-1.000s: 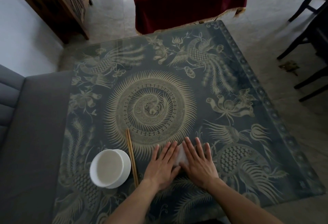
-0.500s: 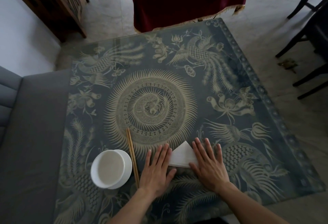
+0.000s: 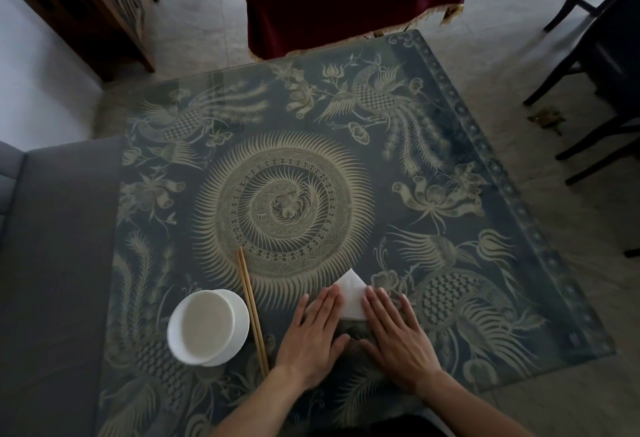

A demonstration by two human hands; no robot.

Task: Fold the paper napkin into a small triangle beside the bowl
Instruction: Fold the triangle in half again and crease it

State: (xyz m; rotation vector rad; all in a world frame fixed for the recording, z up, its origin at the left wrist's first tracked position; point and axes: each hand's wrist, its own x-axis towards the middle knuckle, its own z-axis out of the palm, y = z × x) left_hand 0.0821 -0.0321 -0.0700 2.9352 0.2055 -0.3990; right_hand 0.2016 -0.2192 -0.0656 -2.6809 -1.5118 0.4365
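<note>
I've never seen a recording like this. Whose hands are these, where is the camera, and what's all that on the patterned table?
There is no machine here: a person works with two bare hands, and the single camera sits on their head, looking forward and down. That is why you see forearms reaching in from the bottom edge. The left hand and right hand lie flat, palms down, pressing a white paper napkin that is folded into a triangle, its point facing away from the person. Nothing is lifted or held in a grip; the napkin lies on the glass-topped table. To its left lie wooden chopsticks, and further left stands a white bowl.
</note>
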